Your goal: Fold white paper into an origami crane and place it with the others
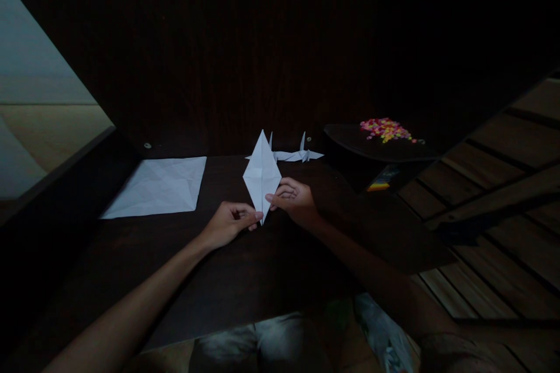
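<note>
A white sheet folded into a long diamond, a piece of origami paper [258, 163], is held upright above the dark desk, one point up and a crease down its middle. My left hand [230, 222] pinches it near the bottom tip, thumb in front. Higher on the lower right edge, my right hand [295, 199] grips it with the thumb on the front and fingers curled behind. Just behind the diamond, folded paper cranes [301, 155] stand against the back panel, partly hidden by it.
A creased white paper sheet [157, 186] lies flat on the desk [175, 280] at left. On a raised dark shelf [350, 137] at right sits a heap of small colourful pieces [387, 129]. A low side board [56, 175] bounds the left. Wooden slats [503, 245] show at far right.
</note>
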Available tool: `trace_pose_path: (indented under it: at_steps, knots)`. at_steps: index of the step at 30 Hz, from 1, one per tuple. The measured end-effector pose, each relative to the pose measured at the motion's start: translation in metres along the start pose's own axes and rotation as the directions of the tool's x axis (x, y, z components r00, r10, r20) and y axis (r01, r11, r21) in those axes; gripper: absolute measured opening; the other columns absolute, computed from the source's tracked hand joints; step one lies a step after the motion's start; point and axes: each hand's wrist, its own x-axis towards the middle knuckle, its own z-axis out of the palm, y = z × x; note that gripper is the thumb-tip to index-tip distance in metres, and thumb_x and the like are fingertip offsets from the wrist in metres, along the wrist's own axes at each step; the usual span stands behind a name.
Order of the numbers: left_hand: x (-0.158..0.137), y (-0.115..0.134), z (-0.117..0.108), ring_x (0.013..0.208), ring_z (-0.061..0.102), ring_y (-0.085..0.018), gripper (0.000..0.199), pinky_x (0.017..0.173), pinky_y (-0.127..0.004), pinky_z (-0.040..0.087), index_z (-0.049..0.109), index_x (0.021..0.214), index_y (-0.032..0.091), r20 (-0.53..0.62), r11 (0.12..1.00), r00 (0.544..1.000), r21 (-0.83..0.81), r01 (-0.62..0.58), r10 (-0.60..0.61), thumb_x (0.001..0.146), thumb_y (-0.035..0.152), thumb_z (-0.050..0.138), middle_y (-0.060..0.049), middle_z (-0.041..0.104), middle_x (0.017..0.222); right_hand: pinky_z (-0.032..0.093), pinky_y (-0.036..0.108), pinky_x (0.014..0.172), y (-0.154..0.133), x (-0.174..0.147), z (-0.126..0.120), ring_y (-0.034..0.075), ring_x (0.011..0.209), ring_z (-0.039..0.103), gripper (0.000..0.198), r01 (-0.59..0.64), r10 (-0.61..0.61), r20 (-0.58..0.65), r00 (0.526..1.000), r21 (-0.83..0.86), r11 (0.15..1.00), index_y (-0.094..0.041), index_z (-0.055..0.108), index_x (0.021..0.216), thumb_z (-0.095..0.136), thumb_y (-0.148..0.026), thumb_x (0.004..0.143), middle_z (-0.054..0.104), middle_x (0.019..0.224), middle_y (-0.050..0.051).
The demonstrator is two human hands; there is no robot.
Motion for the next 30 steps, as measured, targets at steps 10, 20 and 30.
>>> trace_pose_path:
  at_steps: [10,20,30]
  knots:
    - [0.002,-0.001,-0.001,0.052,0.051,-0.011,0.037,0.051,-0.021,0.038,0.065,0.063,0.013,-0.017,1.000,1.000,0.024,-0.001,0.001,0.075,0.048,0.065,-0.002,0.060,0.056,0.053,0.025,0.047,0.007,0.001,0.000,0.013,0.048,0.063,0.037,0.015,-0.015,0.009,1.000,-0.008,1.000,-0.017,0.057,0.072,0.082,-0.038,0.055,0.063,0.057,-0.003]
    - [0.003,-0.009,-0.002,0.050,0.050,-0.009,0.030,0.051,-0.020,0.035,0.064,0.060,0.012,0.109,0.998,0.992,0.008,0.062,-0.062,0.070,0.040,0.072,-0.001,0.061,0.055,0.054,0.024,0.047,0.009,0.002,0.000,0.012,0.047,0.062,0.038,-0.037,0.036,0.018,0.999,0.017,0.999,-0.017,0.056,0.073,0.083,-0.035,0.053,0.063,0.055,-0.004]
    - [0.002,-0.010,0.000,0.050,0.050,-0.010,0.033,0.050,-0.020,0.036,0.063,0.062,0.012,0.061,0.997,0.996,0.040,0.064,-0.067,0.071,0.043,0.070,-0.001,0.059,0.054,0.057,0.025,0.048,0.010,0.008,-0.006,0.014,0.049,0.064,0.038,-0.106,0.103,0.025,0.994,0.118,0.987,-0.016,0.057,0.078,0.075,-0.047,0.065,0.066,0.059,-0.001]
